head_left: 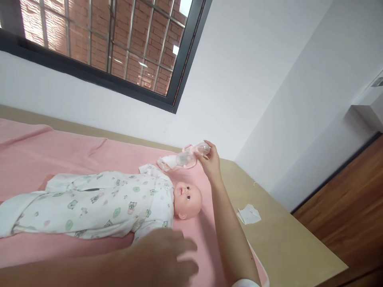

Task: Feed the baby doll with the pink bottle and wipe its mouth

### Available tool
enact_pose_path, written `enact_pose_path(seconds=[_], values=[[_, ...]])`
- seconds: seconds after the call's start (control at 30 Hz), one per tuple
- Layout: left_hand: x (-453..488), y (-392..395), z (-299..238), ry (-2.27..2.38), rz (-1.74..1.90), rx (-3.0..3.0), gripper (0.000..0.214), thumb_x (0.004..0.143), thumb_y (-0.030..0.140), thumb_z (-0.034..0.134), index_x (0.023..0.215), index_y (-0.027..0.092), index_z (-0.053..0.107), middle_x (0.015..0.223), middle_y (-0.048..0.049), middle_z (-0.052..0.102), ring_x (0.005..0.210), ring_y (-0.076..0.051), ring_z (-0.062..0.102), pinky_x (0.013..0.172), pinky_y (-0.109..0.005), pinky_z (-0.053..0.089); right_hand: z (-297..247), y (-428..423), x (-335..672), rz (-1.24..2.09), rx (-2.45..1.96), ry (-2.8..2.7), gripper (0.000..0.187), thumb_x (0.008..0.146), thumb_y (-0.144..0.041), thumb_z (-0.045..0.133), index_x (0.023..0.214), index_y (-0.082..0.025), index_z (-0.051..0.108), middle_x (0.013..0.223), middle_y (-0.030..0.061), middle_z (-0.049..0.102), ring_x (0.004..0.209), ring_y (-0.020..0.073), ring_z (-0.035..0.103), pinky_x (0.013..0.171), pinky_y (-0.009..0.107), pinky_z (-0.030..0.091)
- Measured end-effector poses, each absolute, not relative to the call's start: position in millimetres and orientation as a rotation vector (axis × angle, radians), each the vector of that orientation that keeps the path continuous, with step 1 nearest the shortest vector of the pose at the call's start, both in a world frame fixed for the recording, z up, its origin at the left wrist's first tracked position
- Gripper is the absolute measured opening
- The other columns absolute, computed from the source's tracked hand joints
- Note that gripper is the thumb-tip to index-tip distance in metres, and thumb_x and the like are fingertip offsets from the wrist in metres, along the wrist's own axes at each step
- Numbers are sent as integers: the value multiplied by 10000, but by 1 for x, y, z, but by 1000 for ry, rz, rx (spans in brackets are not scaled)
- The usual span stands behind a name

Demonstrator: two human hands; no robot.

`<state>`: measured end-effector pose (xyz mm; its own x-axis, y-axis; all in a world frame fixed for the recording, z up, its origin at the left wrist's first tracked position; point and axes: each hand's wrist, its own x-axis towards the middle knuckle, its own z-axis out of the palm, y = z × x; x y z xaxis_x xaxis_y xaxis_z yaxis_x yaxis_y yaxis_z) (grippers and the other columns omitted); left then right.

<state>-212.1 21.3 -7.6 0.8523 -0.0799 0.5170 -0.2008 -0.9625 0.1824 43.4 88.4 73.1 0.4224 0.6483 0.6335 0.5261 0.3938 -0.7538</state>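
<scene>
A baby doll (125, 203) in a white patterned sleepsuit lies on its back on a pink blanket (60, 155), head to the right. My right hand (211, 161) is stretched out beyond the doll's head, fingers closed on a clear baby bottle (191, 153) with pink handles, held tilted just above the blanket. My left hand (170, 257) hovers low in front of the doll's near arm, fingers spread and holding nothing; it looks blurred.
The blanket covers a beige table (287, 239) set against a white wall under a barred window (104, 44). A folded white tissue (249, 214) lies on the bare tabletop right of the doll. A white cloth (167, 162) sits by the bottle. Wooden floor (353, 207) lies to the right.
</scene>
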Motion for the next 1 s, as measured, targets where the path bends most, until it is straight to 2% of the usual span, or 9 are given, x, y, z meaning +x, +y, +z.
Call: enact_pose_path(seconds=[0.1,0.17,0.27,0.33,0.43,0.53,0.7,0.87,1.0], values=[[-225,53,34,164,1156,2678,257,936,249,406,1084,268,615,1042,-44,675,893,-194,631,748,-300,509,77,81,1,301,-1141,-1306,632,641,-360,787,1205,-241,528,1130,40,632,1029,182,604,861,323,530],[-232,83,57,528,1349,2607,312,929,343,451,1212,254,548,1094,-53,655,981,-232,612,832,-345,489,75,75,-22,392,-1093,-1318,591,654,-347,788,1180,-249,536,1092,30,636,1020,177,604,853,315,536],[-241,119,71,834,1195,2583,492,864,505,526,1281,246,497,1176,-55,632,1044,-273,595,830,-361,488,64,69,-49,506,-1032,-1280,570,641,-368,808,1131,-255,539,1100,32,623,1030,184,598,849,318,543],[-244,132,70,816,990,2595,570,820,527,565,1315,257,484,1248,-46,615,1078,-277,596,839,-344,491,55,68,-63,570,-996,-1259,571,622,-379,826,1098,-259,534,1109,33,617,1032,190,598,846,322,546],[-243,135,64,742,801,2623,607,800,438,552,1376,278,449,1232,-35,638,987,-263,641,775,-320,496,46,67,-76,615,-970,-1243,570,623,-381,833,1087,-271,523,1109,30,613,1036,192,598,846,327,547],[-237,132,62,785,809,2646,604,757,351,531,1353,266,482,1133,-34,677,884,-259,649,704,-321,482,46,65,-81,601,-971,-1245,561,628,-378,831,1092,-284,530,1137,26,602,1066,192,582,858,330,546],[-232,133,63,779,838,2711,445,726,334,538,1145,205,612,1076,-46,687,887,-250,633,729,-332,463,55,60,-77,643,-993,-1270,544,614,-369,841,1072,-268,565,1124,26,607,1052,193,592,924,355,525],[-233,136,63,768,830,2735,534,707,316,540,1231,223,587,1062,-37,689,926,-254,624,824,-359,445,56,59,-70,698,-986,-1288,539,592,-351,858,1051,-263,589,1085,14,626,1020,186,614,925,354,527],[-234,137,60,783,845,2757,574,686,301,536,1251,214,588,1088,-59,681,981,-272,614,833,-363,452,55,59,-67,712,-993,-1303,548,570,-356,871,1041,-254,609,1106,23,632,1033,192,609,920,354,529]])
